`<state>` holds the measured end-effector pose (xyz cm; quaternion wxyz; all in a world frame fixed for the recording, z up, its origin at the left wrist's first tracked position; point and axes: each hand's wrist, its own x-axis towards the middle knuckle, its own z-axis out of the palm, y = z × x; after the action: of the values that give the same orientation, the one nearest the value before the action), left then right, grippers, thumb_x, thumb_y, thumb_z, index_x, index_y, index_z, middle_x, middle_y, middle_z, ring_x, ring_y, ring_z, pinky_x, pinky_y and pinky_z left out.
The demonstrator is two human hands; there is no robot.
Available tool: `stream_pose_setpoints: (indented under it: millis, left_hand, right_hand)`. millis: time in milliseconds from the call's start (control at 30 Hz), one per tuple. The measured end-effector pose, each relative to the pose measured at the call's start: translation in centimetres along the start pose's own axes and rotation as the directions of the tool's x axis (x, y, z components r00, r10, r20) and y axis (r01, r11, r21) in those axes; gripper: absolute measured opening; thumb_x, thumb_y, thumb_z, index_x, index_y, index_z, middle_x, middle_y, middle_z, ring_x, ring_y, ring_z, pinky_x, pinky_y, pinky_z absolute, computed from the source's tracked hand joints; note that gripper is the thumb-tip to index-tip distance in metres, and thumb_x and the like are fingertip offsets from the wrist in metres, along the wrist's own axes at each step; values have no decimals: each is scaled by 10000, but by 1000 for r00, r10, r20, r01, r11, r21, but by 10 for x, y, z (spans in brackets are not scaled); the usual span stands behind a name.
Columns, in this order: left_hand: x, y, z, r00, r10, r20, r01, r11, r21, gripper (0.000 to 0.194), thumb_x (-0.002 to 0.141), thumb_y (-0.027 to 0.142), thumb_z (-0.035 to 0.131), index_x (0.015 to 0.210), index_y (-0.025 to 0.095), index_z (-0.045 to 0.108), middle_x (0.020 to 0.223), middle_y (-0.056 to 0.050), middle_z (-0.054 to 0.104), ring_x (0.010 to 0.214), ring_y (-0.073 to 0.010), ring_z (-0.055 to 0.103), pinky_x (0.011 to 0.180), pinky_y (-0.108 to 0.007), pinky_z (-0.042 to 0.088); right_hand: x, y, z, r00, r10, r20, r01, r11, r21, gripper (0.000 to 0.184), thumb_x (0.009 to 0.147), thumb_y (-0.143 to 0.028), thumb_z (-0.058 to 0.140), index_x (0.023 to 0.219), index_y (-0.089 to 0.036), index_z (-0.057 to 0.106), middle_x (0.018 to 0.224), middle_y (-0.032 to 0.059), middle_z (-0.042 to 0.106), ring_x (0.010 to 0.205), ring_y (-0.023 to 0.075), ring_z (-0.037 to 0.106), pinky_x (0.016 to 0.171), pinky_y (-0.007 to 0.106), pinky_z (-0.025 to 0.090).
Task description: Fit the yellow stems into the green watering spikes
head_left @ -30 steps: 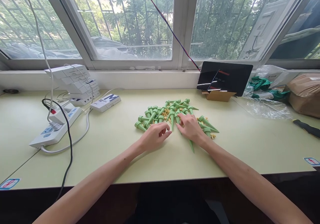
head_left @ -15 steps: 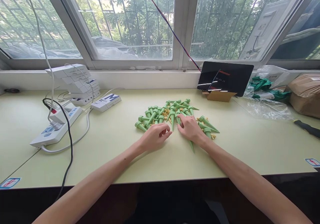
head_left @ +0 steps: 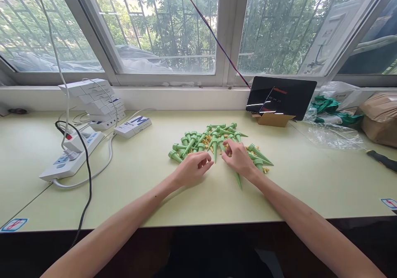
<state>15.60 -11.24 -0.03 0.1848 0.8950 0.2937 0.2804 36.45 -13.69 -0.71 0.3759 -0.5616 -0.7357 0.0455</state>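
A pile of green plastic plant-watering spikes point(head_left: 214, 143) with ribbed caps lies on the table, pointing various ways. My left hand point(head_left: 194, 168) rests at the pile's near left side, fingers loosely curled, a small gap between thumb and forefinger and nothing visible in it. Just right of the middle is my right hand point(head_left: 238, 159), its thumb and bent forefinger apart beside a green spike point(head_left: 221, 143). Another spike's tip point(head_left: 238, 181) sticks out from beneath this hand. Small yellow plastic pieces point(head_left: 207, 143) lie among the spikes, and more yellow pieces point(head_left: 266, 170) are at the right.
Behind the pile a dark tablet point(head_left: 283, 96) leans on a cardboard stand point(head_left: 274, 119). At left are a power strip point(head_left: 74, 154) with cables, stacked white boxes point(head_left: 99, 100) and a single white box point(head_left: 132, 127). Plastic wrap point(head_left: 335, 135) and a brown package point(head_left: 380, 117) lie at right.
My right forefinger has drawn back slightly from the green spike, widening the gap to the thumb. My left hand stays in place. The view has shifted a little.
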Motion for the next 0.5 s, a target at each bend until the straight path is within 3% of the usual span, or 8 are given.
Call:
stream_pose_setpoints:
  millis: [167, 300, 500]
  left_hand:
    - [1, 5, -3, 985, -162, -64, 149, 974, -171, 173, 916, 353, 524, 941, 189, 575, 621, 45, 526, 478, -81, 420, 505, -220, 365]
    - [3, 8, -7, 933, -349, -89, 295, 882, -367, 363, 905, 474, 529, 1153, 210, 502, 760, 16, 596, 422, -72, 480, 404, -201, 386]
    - [6, 6, -9, 909, -416, -26, 335, 768, -546, 417, 895, 533, 527, 1124, 185, 518, 798, -18, 635, 383, -73, 501, 338, -201, 395]
  right_hand:
    - [-4, -13, -5, 999, -24, -38, 28, 993, 119, 127, 848, -207, 551, 974, -201, 539, 698, 0, 605, 685, 180, 570, 704, 300, 451]
    - [-7, -22, -5, 995, -96, -12, 96, 972, 213, 145, 850, -205, 566, 993, -204, 542, 734, -1, 616, 690, 157, 574, 674, 270, 458]
    - [-11, -23, 0, 983, -170, 67, 146, 952, 271, 213, 856, -235, 602, 1059, -216, 540, 754, -12, 653, 657, 135, 575, 685, 267, 465]
